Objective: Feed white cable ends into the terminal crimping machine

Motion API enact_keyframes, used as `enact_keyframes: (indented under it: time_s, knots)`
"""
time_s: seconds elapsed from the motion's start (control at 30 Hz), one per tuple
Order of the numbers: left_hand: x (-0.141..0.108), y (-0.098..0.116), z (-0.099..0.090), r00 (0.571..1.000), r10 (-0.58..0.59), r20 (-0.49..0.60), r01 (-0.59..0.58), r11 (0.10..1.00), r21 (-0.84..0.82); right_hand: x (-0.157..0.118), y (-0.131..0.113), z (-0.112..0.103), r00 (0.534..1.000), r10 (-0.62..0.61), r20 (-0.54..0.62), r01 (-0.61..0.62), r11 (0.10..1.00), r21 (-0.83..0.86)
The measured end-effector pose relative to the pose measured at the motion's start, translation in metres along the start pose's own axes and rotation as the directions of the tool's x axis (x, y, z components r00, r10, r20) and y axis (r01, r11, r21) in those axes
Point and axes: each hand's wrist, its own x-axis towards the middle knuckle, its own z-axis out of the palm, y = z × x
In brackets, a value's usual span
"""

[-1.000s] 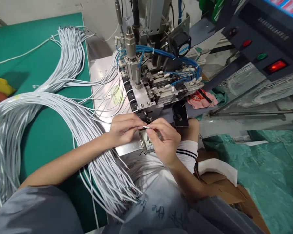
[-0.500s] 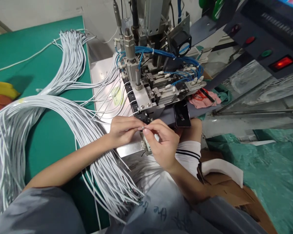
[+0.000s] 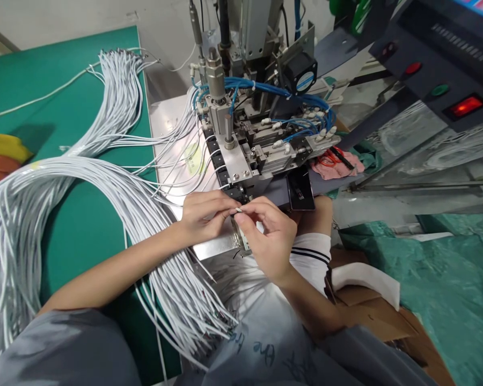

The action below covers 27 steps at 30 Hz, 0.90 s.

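Note:
In front of the machine, my left hand (image 3: 204,217) and my right hand (image 3: 271,238) meet, both closed in a pinch. Between their fingertips shows a small pale cable end (image 3: 238,210); its finer detail is too small to make out. A thick bundle of white cables (image 3: 88,166) lies left of my hands, its loose ends passing under my left forearm. Just beyond my fingers stands a bench machine (image 3: 237,161) with several white cables set in the row of black holders (image 3: 218,159) along its left side.
A green mat (image 3: 92,214) covers the table at left, with a yellow and orange object (image 3: 2,161) at its edge. A dark control box (image 3: 438,69) overhangs the right. A black phone-like slab (image 3: 300,188) and a pink cloth (image 3: 334,163) lie beside the machine. Cardboard (image 3: 362,316) is below.
The small piece between my fingertips has turned slightly and shows more of its pale side. My hands have hardly moved.

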Motion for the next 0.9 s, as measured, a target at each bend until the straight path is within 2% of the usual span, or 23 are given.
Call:
enact_keyframes:
  time_s: [0.13,0.23,0.33,0.43,0.5,0.67,0.8,0.9]
  knots:
    - [0.000,-0.001,0.000,0.999,0.052,0.012,-0.052,0.998,0.045,0.002,0.002,0.000,0.998,0.068,0.001,-0.068,0.997,0.043]
    - [-0.001,-0.002,0.000,0.996,0.084,0.034,-0.087,0.993,0.081,0.006,0.004,-0.003,0.986,0.151,0.063,-0.158,0.979,0.127]
    - [-0.003,-0.002,0.001,0.996,0.073,0.045,-0.075,0.996,0.042,0.011,0.004,-0.009,0.958,0.240,0.154,-0.268,0.944,0.192]
    - [-0.004,-0.001,0.002,0.998,0.038,0.059,-0.037,0.999,-0.023,0.014,0.003,-0.016,0.939,0.285,0.194,-0.315,0.938,0.146]
    - [-0.004,0.000,0.003,0.998,0.013,0.062,-0.010,0.999,-0.045,0.014,0.002,-0.020,0.947,0.269,0.178,-0.288,0.953,0.093]
    - [-0.009,-0.003,0.004,0.995,-0.022,0.095,0.025,0.999,-0.036,0.015,0.001,-0.024,0.985,0.135,0.110,-0.135,0.991,-0.007]
    - [-0.012,-0.005,0.003,0.990,-0.023,0.138,0.024,1.000,-0.003,0.019,0.000,-0.027,0.989,0.076,0.127,-0.057,0.987,-0.147]
    - [-0.012,-0.004,0.003,0.988,-0.014,0.156,0.009,0.999,0.034,0.022,0.002,-0.029,0.979,0.101,0.175,-0.068,0.980,-0.185]
